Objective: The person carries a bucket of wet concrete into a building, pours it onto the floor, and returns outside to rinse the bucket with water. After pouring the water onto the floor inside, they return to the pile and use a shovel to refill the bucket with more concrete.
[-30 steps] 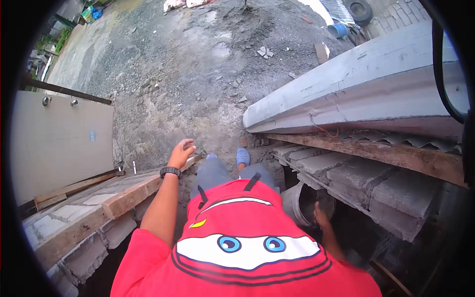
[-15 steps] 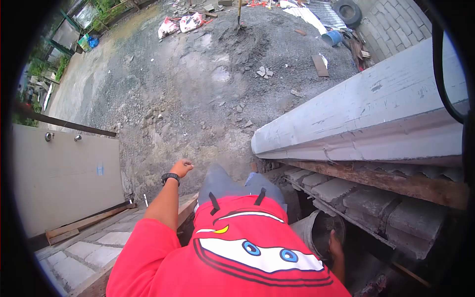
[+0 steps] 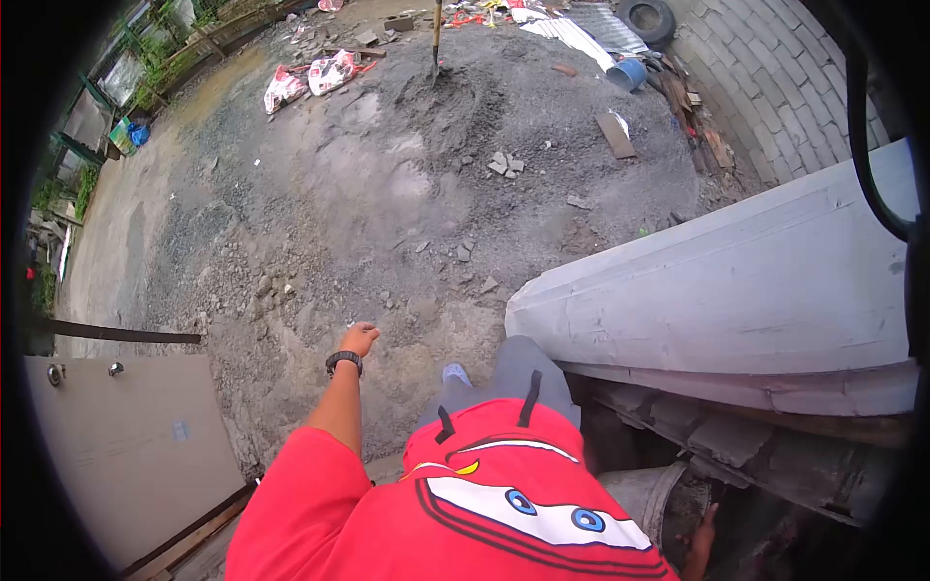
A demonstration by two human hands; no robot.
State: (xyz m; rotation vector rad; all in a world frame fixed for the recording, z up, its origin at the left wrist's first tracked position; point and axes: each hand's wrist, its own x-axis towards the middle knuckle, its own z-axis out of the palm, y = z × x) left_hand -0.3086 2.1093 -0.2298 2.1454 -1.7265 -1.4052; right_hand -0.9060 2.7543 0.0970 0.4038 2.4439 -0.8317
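Note:
My left hand (image 3: 358, 339), with a black watch on its wrist, hangs in front of my body above the rough ground. Its fingers are curled in, and I see nothing in them. Low at my right side is a grey bucket (image 3: 647, 496), tilted with its mouth toward the right. My right hand (image 3: 701, 542) is at the bucket's rim in shadow, gripping it; part of the hand is hidden. The inside of the bucket looks dark and grey, and its contents cannot be made out.
A long pale metal-clad beam (image 3: 717, 290) juts in at right above stacked grey blocks (image 3: 731, 441). A beige door panel (image 3: 126, 445) stands at left. Ahead, a shovel (image 3: 436, 44) stands in a grey mix pile (image 3: 450, 102), near sacks (image 3: 332, 73), rubble and a blue bucket (image 3: 628, 74).
I have stepped forward past the block stack, and my legs have shifted stride. The bucket and my right hand stay at my right side, lower in view.

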